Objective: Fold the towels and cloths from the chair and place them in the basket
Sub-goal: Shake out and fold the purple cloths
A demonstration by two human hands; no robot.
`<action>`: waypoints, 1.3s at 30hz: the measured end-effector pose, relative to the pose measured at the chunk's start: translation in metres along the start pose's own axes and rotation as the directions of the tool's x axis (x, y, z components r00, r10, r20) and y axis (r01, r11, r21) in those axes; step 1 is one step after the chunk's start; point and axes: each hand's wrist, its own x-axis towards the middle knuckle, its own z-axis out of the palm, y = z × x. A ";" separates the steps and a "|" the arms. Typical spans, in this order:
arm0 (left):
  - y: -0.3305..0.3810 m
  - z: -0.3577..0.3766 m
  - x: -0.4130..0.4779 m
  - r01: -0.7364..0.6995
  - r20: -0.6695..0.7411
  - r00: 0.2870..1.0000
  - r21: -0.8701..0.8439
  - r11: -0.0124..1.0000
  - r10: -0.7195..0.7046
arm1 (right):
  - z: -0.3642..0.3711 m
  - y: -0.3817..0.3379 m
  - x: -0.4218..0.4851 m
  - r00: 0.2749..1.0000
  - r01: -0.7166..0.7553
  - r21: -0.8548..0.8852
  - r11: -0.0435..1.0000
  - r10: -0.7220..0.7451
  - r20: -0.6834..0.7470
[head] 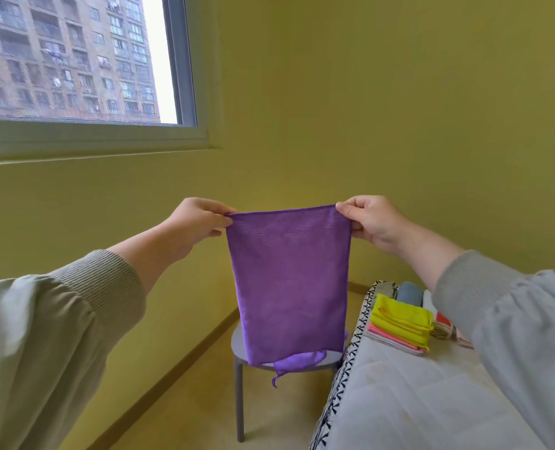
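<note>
A purple cloth (289, 280) hangs flat in the air in front of me. My left hand (198, 224) pinches its top left corner and my right hand (372, 219) pinches its top right corner. Below it stands a grey round chair (237, 347), with another purple cloth (297, 362) lying on the seat and drooping over its front edge. Folded cloths sit in a stack to the right: a yellow one (402, 319) on top of a pink one (390, 336). No basket is clearly visible.
A bed with a light grey quilted cover (409, 397) and a black-and-white patterned edge (351, 352) fills the lower right. More folded cloths, blue-grey (407, 292) and red-and-white (445, 323), lie behind the stack. Yellow walls and a window (75, 60) surround the corner.
</note>
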 end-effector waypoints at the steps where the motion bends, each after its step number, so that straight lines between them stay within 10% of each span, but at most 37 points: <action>1: -0.003 0.004 -0.002 0.007 0.005 1.000 -0.034 0.999 -0.007 | 0.000 0.003 -0.002 1.000 -0.008 0.000 1.000 0.008 0.007; 12: -0.020 0.064 -0.012 0.405 0.532 0.795 -0.111 0.908 -0.289 | -0.061 0.053 -0.040 0.922 -0.357 -0.003 0.934 0.353 0.158; 18: -0.077 0.161 -0.004 0.350 0.368 0.827 0.255 0.901 -0.426 | -0.109 0.146 -0.048 0.822 -0.556 -0.276 0.784 0.568 -0.044; 22: -0.141 0.230 -0.004 0.178 0.287 0.887 0.513 0.840 -0.363 | -0.112 0.235 -0.055 0.837 -0.545 -0.535 0.646 0.459 -0.299; 28: -0.221 0.285 -0.003 0.579 0.233 0.774 0.118 0.807 -0.589 | -0.101 0.319 -0.044 0.742 -0.661 -0.239 0.712 0.570 -0.354; 39: -0.252 0.331 0.050 0.737 0.361 0.670 -0.220 0.640 -0.648 | -0.114 0.362 0.007 0.759 -0.599 -0.144 0.787 0.501 -0.417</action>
